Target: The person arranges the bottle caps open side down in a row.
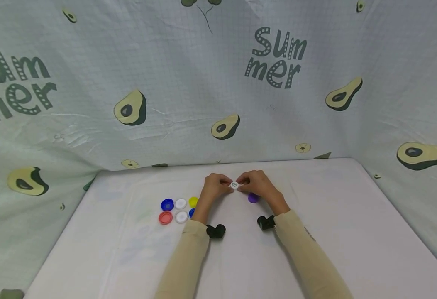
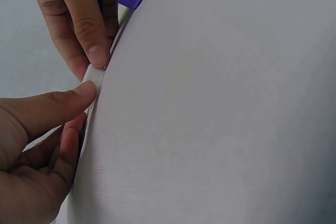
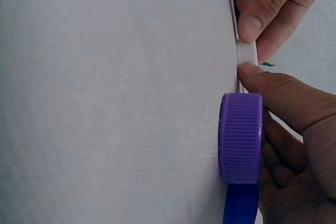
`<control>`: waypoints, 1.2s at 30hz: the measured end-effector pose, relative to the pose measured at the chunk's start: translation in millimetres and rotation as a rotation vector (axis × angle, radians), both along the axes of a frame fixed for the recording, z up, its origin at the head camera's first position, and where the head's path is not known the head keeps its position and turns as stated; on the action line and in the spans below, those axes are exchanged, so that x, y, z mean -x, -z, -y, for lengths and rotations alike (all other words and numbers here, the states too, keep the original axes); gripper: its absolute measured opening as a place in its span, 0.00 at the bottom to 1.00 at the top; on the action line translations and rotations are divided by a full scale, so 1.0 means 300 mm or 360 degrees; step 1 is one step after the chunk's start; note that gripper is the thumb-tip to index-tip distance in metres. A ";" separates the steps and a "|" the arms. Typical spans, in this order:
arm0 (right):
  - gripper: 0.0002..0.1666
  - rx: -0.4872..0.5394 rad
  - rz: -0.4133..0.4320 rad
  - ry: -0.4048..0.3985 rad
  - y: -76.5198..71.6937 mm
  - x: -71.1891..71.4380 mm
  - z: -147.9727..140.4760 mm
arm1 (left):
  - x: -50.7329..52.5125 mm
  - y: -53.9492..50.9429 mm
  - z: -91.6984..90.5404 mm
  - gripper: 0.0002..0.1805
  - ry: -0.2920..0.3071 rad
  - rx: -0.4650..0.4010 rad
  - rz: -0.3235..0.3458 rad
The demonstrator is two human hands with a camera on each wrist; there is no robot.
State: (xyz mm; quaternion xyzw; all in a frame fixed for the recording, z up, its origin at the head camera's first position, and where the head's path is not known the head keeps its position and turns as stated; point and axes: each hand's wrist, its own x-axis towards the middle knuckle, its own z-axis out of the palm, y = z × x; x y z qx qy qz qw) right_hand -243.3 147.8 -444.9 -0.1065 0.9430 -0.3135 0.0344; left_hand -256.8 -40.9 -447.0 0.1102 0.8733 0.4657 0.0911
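A small white bottle cap with dark markings on its top is held between both hands near the back of the table. My left hand pinches its left edge with thumb and fingers. On the opposite edge, my right hand pinches it the same way. The wrist views show the white cap edge-on, low against the tabletop, with the thumb tips close together. Near the right hand sits a ribbed purple bottle cap, partly covered by that hand in the head view. Something blue shows beside it.
Left of the left forearm lie a blue cap, a red cap, two white caps, a yellow cap and another blue cap, partly hidden by the arm. A printed cloth hangs behind the white table.
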 end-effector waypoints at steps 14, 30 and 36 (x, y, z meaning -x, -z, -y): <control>0.15 0.0052 0.0033 0.0031 0.002 0.001 -0.001 | -0.012 0.011 -0.008 0.10 -0.0040 -0.0065 -0.0059; 0.15 0.0206 0.0026 0.0051 -0.010 -0.006 -0.037 | -0.013 -0.022 -0.031 0.09 -0.0015 -0.0029 -0.0054; 0.14 0.0235 0.0021 -0.0007 -0.036 -0.029 -0.046 | -0.035 -0.039 -0.004 0.10 0.0055 -0.0053 -0.0100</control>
